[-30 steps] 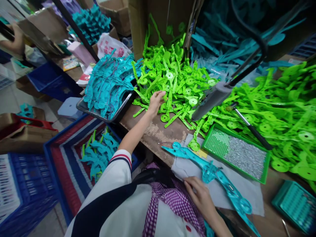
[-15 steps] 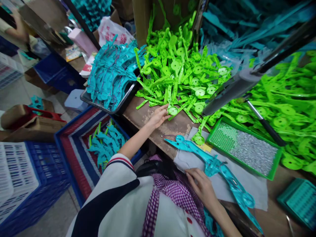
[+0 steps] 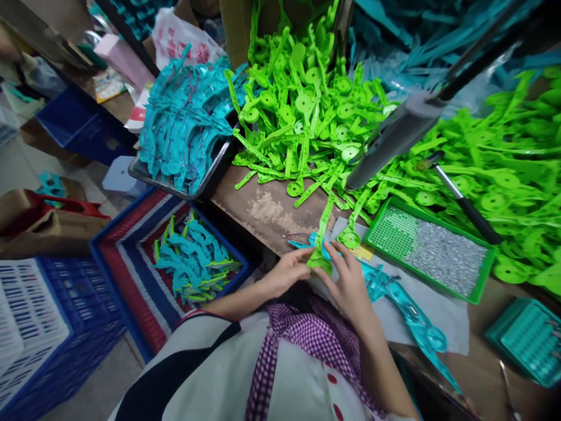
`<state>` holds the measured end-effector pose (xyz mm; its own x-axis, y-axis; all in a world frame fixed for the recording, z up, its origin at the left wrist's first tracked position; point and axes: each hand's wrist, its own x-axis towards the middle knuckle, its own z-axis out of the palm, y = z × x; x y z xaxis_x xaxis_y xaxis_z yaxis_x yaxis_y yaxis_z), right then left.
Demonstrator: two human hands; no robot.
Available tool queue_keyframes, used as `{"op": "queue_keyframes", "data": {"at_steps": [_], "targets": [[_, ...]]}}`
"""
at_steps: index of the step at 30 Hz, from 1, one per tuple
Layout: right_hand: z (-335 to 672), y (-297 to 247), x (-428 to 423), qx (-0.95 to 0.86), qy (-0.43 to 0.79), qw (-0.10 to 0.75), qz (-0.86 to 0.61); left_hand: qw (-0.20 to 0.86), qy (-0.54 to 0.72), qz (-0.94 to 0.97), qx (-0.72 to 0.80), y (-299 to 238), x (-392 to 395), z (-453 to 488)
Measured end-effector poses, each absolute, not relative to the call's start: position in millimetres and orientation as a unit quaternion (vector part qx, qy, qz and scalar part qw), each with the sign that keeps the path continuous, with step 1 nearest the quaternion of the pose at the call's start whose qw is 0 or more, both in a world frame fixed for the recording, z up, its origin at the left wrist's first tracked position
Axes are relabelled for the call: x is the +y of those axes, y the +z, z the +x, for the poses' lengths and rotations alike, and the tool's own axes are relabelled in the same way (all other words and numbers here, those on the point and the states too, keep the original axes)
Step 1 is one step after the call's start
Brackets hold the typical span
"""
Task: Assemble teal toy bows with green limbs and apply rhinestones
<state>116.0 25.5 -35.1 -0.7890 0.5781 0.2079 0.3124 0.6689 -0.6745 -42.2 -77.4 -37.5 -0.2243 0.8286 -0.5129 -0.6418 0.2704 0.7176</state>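
Observation:
My left hand (image 3: 287,272) and my right hand (image 3: 348,280) meet at the near edge of the workbench (image 3: 272,213), both pinching one green plastic strip (image 3: 322,237) that stands up between them. Under it lies a long teal plastic piece (image 3: 403,313) on a grey cloth (image 3: 442,318). Just beyond is a big heap of green strips (image 3: 307,117).
A black tray of teal pieces (image 3: 184,128) sits left of the heap. A green tray of small silver parts (image 3: 429,251) and a screwdriver (image 3: 464,204) lie to the right, under a hanging grey tool (image 3: 394,137). Below the bench stands a striped crate (image 3: 131,257) with teal pieces, beside blue crates (image 3: 48,327).
My left hand left the green heap and came back to the bench edge with a green strip. My right hand moved from the teal piece onto that strip.

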Motion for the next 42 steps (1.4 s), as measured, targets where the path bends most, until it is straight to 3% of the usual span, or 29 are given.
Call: {"op": "queue_keyframes", "data": {"at_steps": [6,11,15,17,19,26,35,39,42], "targets": [[116,-32,46,-0.912,0.353,0.11,-0.179,0.625,0.629,0.069,0.457,-38,-74,-38],[88,3,66,-0.897,0.393,0.085,-0.184,0.594,0.64,0.144,0.465,-38,-69,-57],[68,25,100,-0.87,0.446,0.093,-0.187,0.382,0.611,0.286,0.631,-50,-65,-88],[76,23,112,-0.85,0.473,0.099,-0.209,0.248,0.52,0.369,0.73,-60,-63,-107],[89,13,119,-0.83,0.499,0.092,-0.232,0.186,0.409,0.44,0.777,-70,-60,-125],[89,-18,131,-0.835,0.473,0.055,-0.276,0.239,0.241,0.656,0.674,-87,-37,-152],[82,-43,126,-0.863,0.437,0.086,-0.238,0.131,0.078,0.739,0.656,-81,-17,-155],[81,-43,135,-0.859,0.446,0.08,-0.238,0.138,0.18,0.699,0.678,-46,-25,-141],[81,-46,138,-0.868,0.435,0.066,-0.23,0.244,0.272,0.746,0.557,-19,-57,-117]]}}
